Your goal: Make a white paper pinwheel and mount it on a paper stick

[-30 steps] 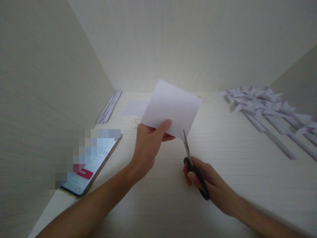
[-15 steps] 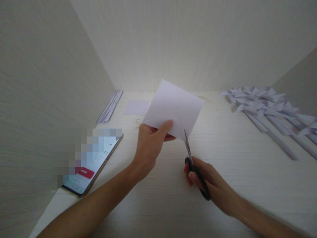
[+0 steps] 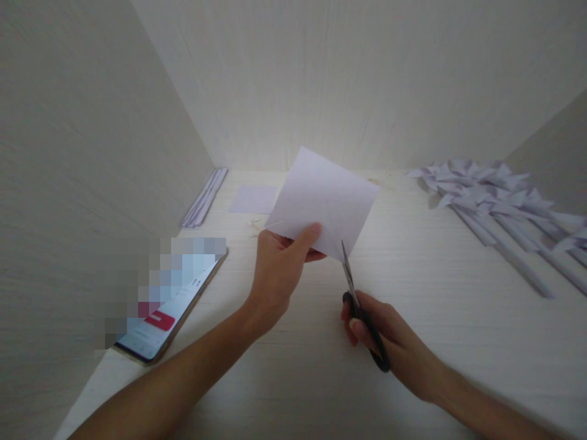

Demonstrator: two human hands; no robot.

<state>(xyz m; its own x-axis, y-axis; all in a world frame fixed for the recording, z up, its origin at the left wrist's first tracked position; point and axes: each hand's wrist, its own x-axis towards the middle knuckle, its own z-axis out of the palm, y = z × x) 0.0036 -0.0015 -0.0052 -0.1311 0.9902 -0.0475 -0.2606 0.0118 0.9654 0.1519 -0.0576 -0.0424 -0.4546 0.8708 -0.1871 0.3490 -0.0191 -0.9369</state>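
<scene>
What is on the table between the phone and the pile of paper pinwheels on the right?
In the head view, between the phone and the paper pinwheels, the left hand holds a paper sheet and the right hand holds scissors.

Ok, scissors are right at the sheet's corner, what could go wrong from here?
The left hand pinches the paper sheet close to the scissors held by the right hand, so the thumb may get nicked. Held by one edge in the air, the sheet could flex and the cut wander.
</scene>
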